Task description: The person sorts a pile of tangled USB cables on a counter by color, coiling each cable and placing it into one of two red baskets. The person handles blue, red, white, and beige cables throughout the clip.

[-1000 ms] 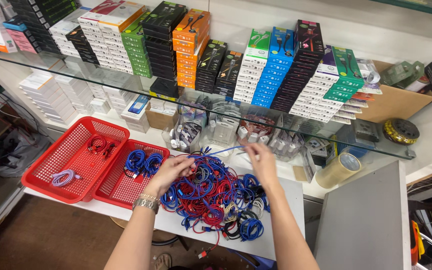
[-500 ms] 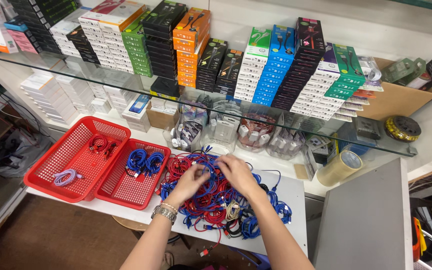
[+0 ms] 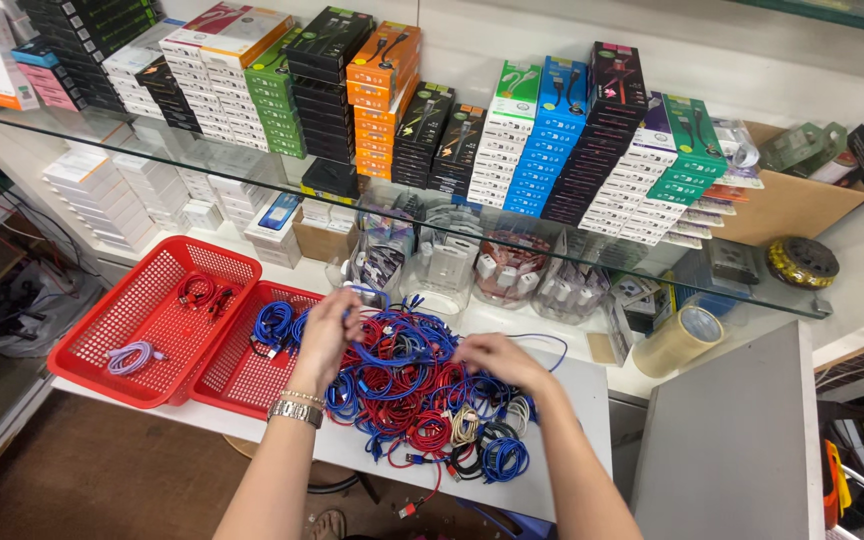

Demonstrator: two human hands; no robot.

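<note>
On the white counter (image 3: 562, 470), I judge my left hand (image 3: 327, 330), pinching a blue cable (image 3: 392, 352), and my right hand (image 3: 492, 358), fingers sunk in the tangled pile (image 3: 412, 400), could drag neighbouring coils off the near edge.

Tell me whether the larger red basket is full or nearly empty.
Nearly empty: the larger red basket holds only a red cable and a lilac cable; mesh floor shows elsewhere.

Two red baskets (image 3: 147, 325) sat left of the left hand (image 3: 330, 330); one tape roll (image 3: 680, 340) lay right of the right hand (image 3: 497, 358); one tangled cable pile (image 3: 412, 390) under both.
</note>
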